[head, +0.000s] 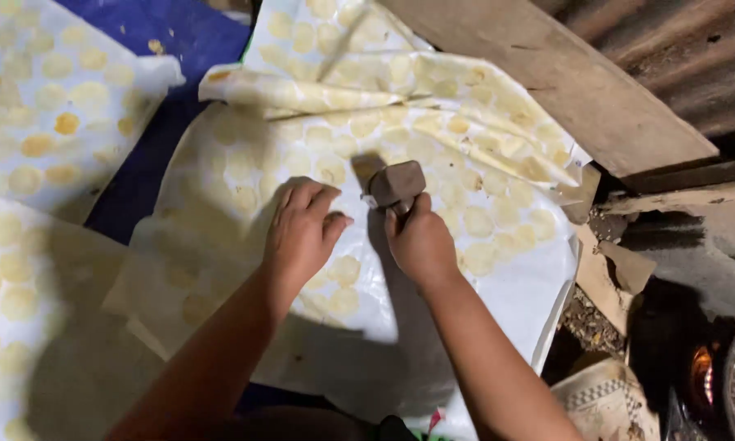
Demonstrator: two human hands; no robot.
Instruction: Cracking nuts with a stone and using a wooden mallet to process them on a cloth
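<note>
My right hand (pixel 420 241) grips a small mallet with a blocky grey-brown head (pixel 397 184), held just above a white plastic sheet (pixel 514 290). The sheet is dotted with many flat yellowish round discs (pixel 344 269). My left hand (pixel 302 233) rests on the sheet just left of the mallet, fingers curled and pressing down near a disc. Whether something is pinched under those fingers is hidden.
More white sheets covered with yellow discs lie at the left (pixel 49 98), bottom left (pixel 16 310) and folded at the top (pixel 384 82), over a blue tarp (pixel 171 41). A wooden plank (pixel 563 82) runs along the upper right. A glowing fire (pixel 701 371) burns at the bottom right.
</note>
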